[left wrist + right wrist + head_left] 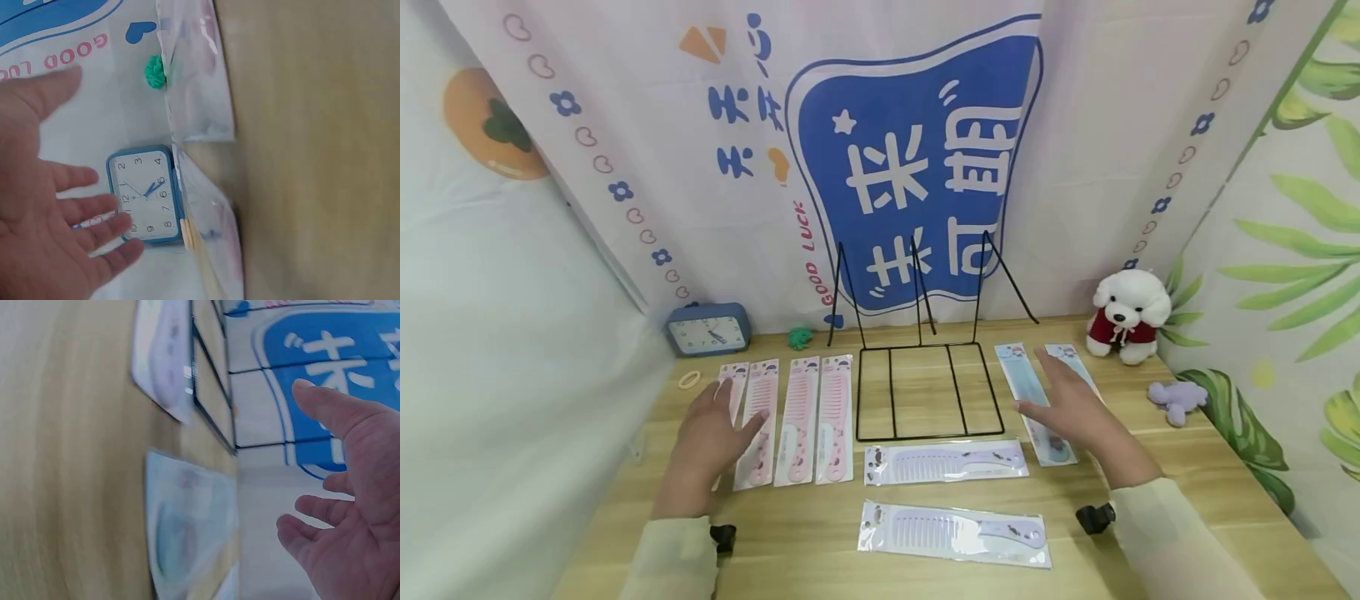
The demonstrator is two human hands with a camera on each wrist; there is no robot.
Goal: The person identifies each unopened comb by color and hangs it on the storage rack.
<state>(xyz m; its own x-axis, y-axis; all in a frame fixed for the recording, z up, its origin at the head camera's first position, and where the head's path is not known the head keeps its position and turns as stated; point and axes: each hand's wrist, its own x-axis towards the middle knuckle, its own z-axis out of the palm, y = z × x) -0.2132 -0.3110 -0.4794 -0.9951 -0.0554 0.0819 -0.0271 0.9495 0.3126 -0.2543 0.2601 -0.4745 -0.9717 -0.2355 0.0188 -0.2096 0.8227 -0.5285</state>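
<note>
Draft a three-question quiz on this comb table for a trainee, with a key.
1. Count: how many pink comb packets lie to the left of the black wire rack?

2. True or false: the left hand and the right hand each grip a comb.

3. Multiple choice: what colour is the lowest comb in the head view?
A blue
B purple
C pink

Key:
1. Four, the leftmost partly hidden.
2. False; neither hand grips anything.
3. B, purple.

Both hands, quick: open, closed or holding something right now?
Left hand: open, holding nothing, near the pink combs.
Right hand: open, holding nothing, near the blue packets.
</note>
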